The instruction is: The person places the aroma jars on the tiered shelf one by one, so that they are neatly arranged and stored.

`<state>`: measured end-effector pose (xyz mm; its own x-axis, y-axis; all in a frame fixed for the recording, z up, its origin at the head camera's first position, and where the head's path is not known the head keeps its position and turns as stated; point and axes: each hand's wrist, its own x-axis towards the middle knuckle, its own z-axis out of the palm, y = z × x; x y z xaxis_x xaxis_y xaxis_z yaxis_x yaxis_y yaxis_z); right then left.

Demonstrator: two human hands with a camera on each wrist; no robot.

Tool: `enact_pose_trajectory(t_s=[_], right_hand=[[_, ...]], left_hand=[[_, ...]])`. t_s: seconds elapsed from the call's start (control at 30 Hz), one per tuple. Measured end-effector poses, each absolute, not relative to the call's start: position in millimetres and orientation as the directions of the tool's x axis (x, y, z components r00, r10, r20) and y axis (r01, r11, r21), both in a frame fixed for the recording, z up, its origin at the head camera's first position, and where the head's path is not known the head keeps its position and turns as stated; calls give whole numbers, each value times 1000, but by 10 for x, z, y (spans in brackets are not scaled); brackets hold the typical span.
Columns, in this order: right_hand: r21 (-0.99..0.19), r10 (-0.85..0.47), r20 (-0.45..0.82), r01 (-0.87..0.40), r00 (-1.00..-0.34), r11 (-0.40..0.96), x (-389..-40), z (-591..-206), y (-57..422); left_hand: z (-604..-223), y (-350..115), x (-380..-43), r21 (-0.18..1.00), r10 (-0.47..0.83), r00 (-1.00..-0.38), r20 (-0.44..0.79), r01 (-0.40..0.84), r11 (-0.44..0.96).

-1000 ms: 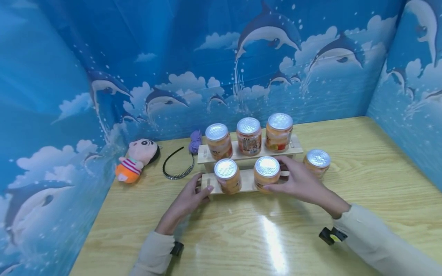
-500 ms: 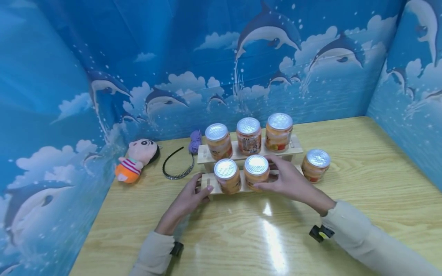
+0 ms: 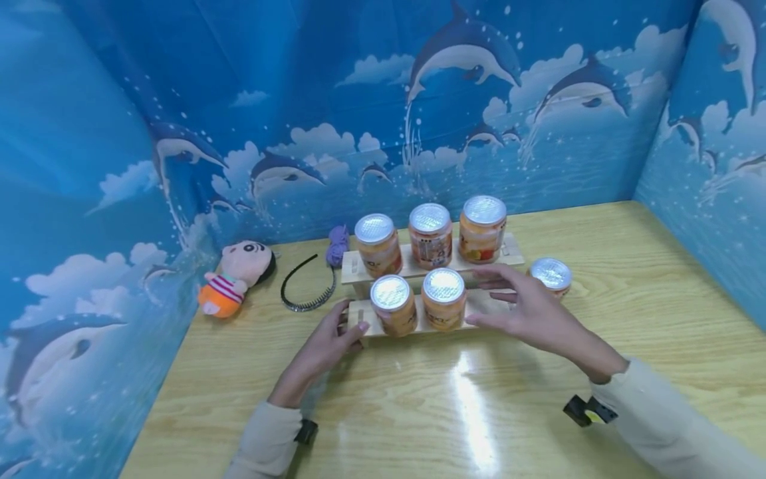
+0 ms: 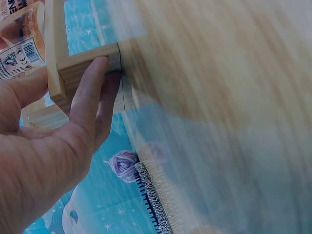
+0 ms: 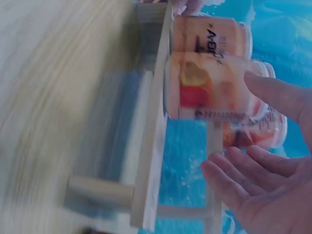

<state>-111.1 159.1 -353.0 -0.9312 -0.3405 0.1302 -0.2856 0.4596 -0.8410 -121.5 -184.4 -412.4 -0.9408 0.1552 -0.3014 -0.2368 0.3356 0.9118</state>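
Note:
A low two-tier wooden rack point(image 3: 491, 303) bears clear orange jars with silver lids. On its front tier stand a left jar point(image 3: 397, 318) and, close beside it, a second jar point(image 3: 444, 309). My left hand point(image 3: 326, 346) grips the front tier's left end; in the left wrist view its thumb and fingers clasp the wooden end piece point(image 4: 90, 66). To the right of the second jar, my right hand point(image 3: 535, 316) has its fingers spread and holds nothing. The right wrist view shows that hand point(image 5: 273, 190) apart from the nearer jar point(image 5: 209, 90).
Several jars point(image 3: 431, 243) line the rear tier. Another jar point(image 3: 552, 276) stands on the table right of the rack, partly hidden behind my right hand. Leftward lie purple yarn point(image 3: 338, 246), a black headband point(image 3: 308, 306) and a plush doll point(image 3: 239, 276). Dolphin-printed sheets wall the table.
My right hand slid the second jar left along the front tier, against the left jar, then let go and drew back to the right. My left hand has stayed on the rack end.

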Motion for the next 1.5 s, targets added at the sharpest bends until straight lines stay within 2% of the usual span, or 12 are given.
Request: enact_pose_trajectory(t_s=[0.23, 0.43, 0.6, 1.0, 1.23, 1.5], right_hand=[[-802, -301, 171, -310, -938, 511, -1027, -3443, 1827], [-742, -209, 189, -279, -960, 610, -990, -3418, 2043], [-736, -175, 193, -260, -966, 625, -1000, -3433, 2249], [-736, -109, 114, -157, -988, 658, -1129, -3574, 2548], [-762, -111, 113, -157, -987, 628, -1229, -3724, 2588], [-782, -117, 12, -82, -993, 618, -1353, -3908, 2571]], left_hand=[[-4126, -1842, -1211, 911, 154, -942, -299, -234, 340], [-4133, -1853, -1212, 913, 163, -941, -296, -229, 337], [-4134, -1853, -1216, 910, 160, -941, -298, -229, 347], [-4121, -1844, -1213, 912, 158, -939, -305, -240, 332], [-4111, -1847, -1208, 910, 158, -940, -303, -236, 341], [-4105, -1839, -1205, 912, 160, -940, -301, -235, 336]])
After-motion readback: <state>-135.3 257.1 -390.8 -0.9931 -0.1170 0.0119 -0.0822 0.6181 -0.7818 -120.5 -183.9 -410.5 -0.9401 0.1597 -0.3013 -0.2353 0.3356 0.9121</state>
